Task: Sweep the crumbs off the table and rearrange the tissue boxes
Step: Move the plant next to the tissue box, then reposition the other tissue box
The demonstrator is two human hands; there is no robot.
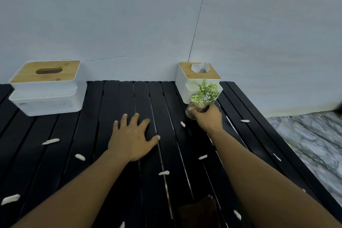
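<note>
Two white tissue boxes with wooden lids stand at the back of the black slatted table. The wide one is at the far left, its slot bare. The square one is at the back right, with a tissue poking out of its lid. Several white crumbs lie scattered over the slats, for instance a crumb at the left and another in the middle. My left hand rests flat on the table, fingers spread. My right hand grips a small potted green plant just in front of the square box.
A pale wall runs behind the table. The table's right edge drops to a grey marble floor. A dark brown object lies near the front edge between my forearms.
</note>
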